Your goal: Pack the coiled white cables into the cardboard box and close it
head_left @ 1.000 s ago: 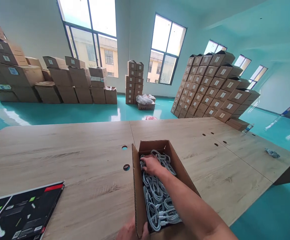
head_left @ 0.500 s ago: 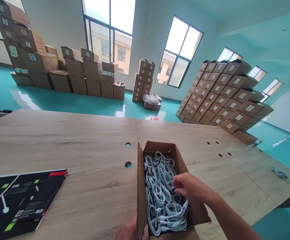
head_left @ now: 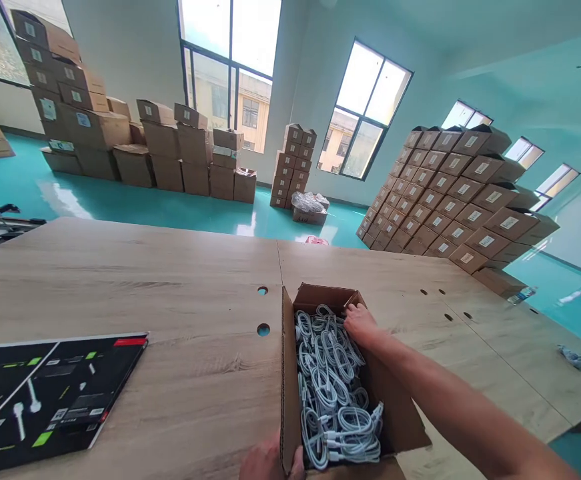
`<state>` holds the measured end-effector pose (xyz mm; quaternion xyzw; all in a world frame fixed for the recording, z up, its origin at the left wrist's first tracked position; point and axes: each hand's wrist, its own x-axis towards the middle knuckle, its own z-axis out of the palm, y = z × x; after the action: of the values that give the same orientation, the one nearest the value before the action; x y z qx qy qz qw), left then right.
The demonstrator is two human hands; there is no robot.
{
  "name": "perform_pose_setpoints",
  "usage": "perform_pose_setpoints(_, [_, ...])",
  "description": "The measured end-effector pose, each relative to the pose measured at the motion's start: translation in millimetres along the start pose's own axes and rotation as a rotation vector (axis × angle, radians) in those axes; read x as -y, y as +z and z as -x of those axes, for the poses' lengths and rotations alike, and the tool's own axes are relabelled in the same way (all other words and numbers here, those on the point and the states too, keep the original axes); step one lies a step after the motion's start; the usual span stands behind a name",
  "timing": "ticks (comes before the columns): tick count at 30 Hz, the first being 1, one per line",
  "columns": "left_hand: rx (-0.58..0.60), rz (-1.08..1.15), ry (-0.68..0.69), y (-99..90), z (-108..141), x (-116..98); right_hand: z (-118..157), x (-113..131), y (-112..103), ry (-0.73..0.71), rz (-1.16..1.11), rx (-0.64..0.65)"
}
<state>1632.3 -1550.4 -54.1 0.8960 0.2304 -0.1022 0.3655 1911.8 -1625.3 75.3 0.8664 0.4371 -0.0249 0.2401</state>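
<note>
My right hand [head_left: 359, 323] had moved up the box, from over the middle of the load to its far end. Its fingers [head_left: 354, 313] rested curled on the cables; I cannot tell whether they gripped any. My left hand [head_left: 269, 460] clasped the near wall of the open cardboard box [head_left: 400, 427], which sat on the wood-topped table [head_left: 195, 373]. The coiled white cables [head_left: 330, 393] lay inside, light, soft and apt to snag one another; the place to hold was a coil [head_left: 354, 420], not a plug [head_left: 331, 437]. Beyond lay the teal floor [head_left: 145, 217] and stacked cartons [head_left: 435, 200].
</note>
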Motion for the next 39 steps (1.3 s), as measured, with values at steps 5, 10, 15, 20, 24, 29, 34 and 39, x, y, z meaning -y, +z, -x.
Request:
perform_pose_setpoints(5, [-0.021, 0.045, 0.043, 1.9, -0.8, -2.4, 46.3, -29.7, -34.9, 0.007, 0.028, -0.049])
perform_pose_setpoints(10, [-0.017, 0.024, 0.065, 2.7, -3.9, -4.7, 107.6, -8.5, -22.6, 0.024, -0.03, -0.002])
perform_pose_setpoints(15, [-0.03, 0.027, 0.061, 1.0, 0.0, -2.9, 132.7, 9.5, 6.0, -0.016, -0.133, 0.096])
perform_pose_setpoints(20, [-0.033, 0.054, 0.051, -3.8, 5.4, -3.6, 136.3, -12.3, 19.8, 0.126, -0.284, -0.145])
perform_pose_setpoints(24, [-0.026, 0.008, 0.05, -7.0, 5.0, -6.3, 138.6, 1.8, 38.6, 0.223, -0.317, -0.255])
perform_pose_setpoints(29, [-0.016, -0.089, 0.078, -13.4, 2.7, -14.1, 118.6, 49.4, 48.8, 0.04, -0.244, -0.301])
perform_pose_setpoints(34, [-0.021, -0.066, 0.064, -12.8, 3.2, -11.3, 100.1, 46.4, 59.2, -0.013, -0.241, -0.104])
perform_pose_setpoints(39, [-0.04, -0.046, 0.03, -6.4, 6.5, -5.3, 116.9, 22.1, 55.9, -0.113, -0.247, -0.12])
